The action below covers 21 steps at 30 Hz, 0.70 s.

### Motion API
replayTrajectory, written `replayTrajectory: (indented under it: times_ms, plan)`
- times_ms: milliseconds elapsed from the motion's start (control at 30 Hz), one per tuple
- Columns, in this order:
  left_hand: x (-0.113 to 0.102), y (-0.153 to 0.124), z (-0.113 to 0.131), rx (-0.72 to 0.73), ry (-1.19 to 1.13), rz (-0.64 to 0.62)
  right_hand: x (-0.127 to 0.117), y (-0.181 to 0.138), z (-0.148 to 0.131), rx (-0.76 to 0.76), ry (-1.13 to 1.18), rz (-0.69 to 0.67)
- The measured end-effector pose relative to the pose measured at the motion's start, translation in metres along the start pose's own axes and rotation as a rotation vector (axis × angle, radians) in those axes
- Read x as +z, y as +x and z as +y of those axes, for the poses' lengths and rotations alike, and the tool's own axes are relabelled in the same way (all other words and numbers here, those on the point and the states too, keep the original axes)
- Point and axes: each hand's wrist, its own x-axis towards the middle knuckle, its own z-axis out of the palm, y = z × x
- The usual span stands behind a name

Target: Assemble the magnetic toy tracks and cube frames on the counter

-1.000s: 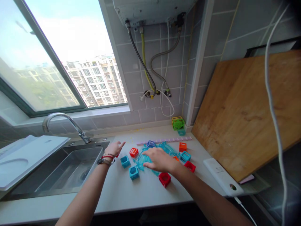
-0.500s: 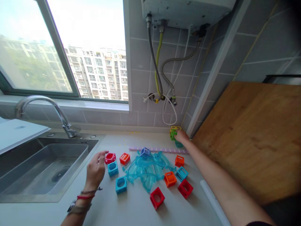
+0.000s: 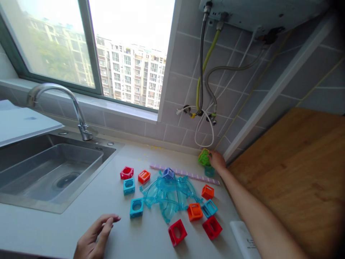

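At the back right corner of the counter my right hand (image 3: 217, 160) has its fingers closed at the side of a green cube block (image 3: 204, 158). Behind that block a bit of yellow shows, and a teal translucent piece (image 3: 209, 171) sits just below it. My left hand (image 3: 95, 237) hovers over the front left of the counter, holding nothing, thumb and fingers apart. The nearest thing to it is a blue cube block (image 3: 136, 208). Blue translucent curved track pieces (image 3: 168, 194) lie piled in the middle, with a purple cube block (image 3: 168, 173) on top.
Red (image 3: 178, 232), orange (image 3: 194, 212) and blue cube blocks surround the pile. A pale purple ruler-like strip (image 3: 185, 174) lies behind it. To the left is a sink (image 3: 81, 199) with a faucet (image 3: 78, 104). A white box-like item (image 3: 244, 237) lies at front right, beside a wooden board (image 3: 293, 172).
The view has turned and tilted. My left hand has come down and back toward the counter's front, away from the red and blue blocks. My right hand stays by the green block.
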Motion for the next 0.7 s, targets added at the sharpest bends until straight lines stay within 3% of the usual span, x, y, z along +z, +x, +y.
replayTrajectory:
  times_ms: [200,433,567,700]
  plan:
    - [0.027,-0.003,0.038,0.094,-0.168,-0.078,-0.003,-0.034,-0.015,-0.018,0.171,0.150]
    - [0.042,-0.015,0.069,0.145,-0.236,-0.280,-0.011,-0.040,-0.021,0.059,0.560,0.232]
    - [0.047,-0.021,0.095,0.187,-0.217,-0.455,-0.019,-0.061,-0.038,0.055,0.823,0.230]
    - [0.062,-0.008,0.121,0.273,-0.265,-0.565,-0.044,-0.104,-0.063,-0.004,1.014,0.143]
